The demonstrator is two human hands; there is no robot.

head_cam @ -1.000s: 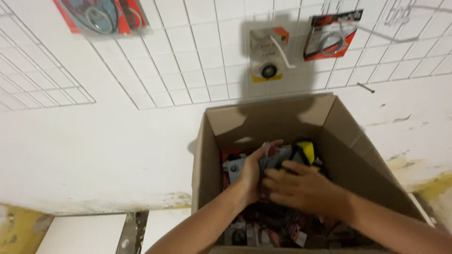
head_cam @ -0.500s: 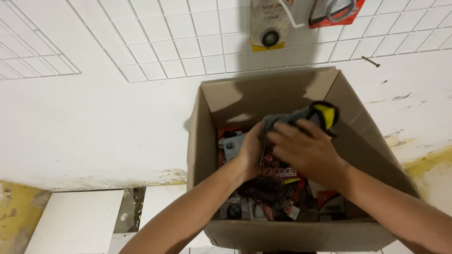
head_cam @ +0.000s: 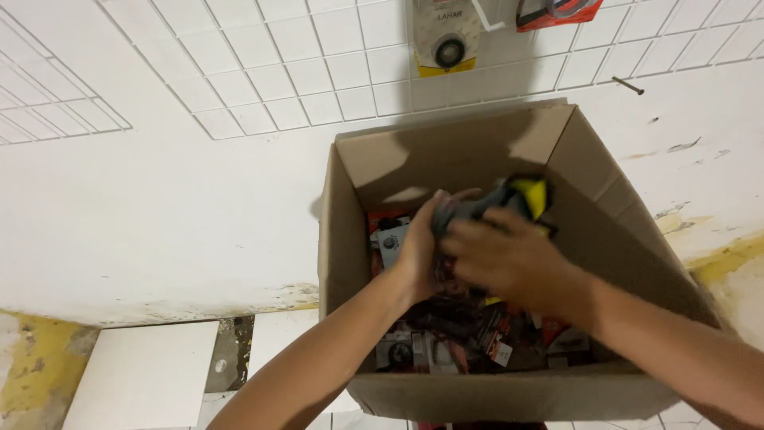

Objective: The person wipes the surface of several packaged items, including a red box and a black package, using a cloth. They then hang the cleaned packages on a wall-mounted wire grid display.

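An open cardboard box [head_cam: 350,239] stands against a white wall, filled with several red and black packaged items [head_cam: 469,338]. Both my hands reach into it. My left hand [head_cam: 420,247] and my right hand [head_cam: 509,259] together grip a stack of grey packages with a yellow end [head_cam: 521,195], lifted a little above the rest of the contents. The picture of the hands is blurred.
A white wire grid [head_cam: 263,64] hangs on the wall above the box, carrying a white and yellow packaged part [head_cam: 446,40] and a red packaged item [head_cam: 557,9]. A nail [head_cam: 629,85] sticks from the wall. White floor tile [head_cam: 143,382] lies lower left.
The view has dropped, so the box sits higher and nearer in frame. My hands have raised the grey and yellow bundle from the box's contents and shifted it to the right.
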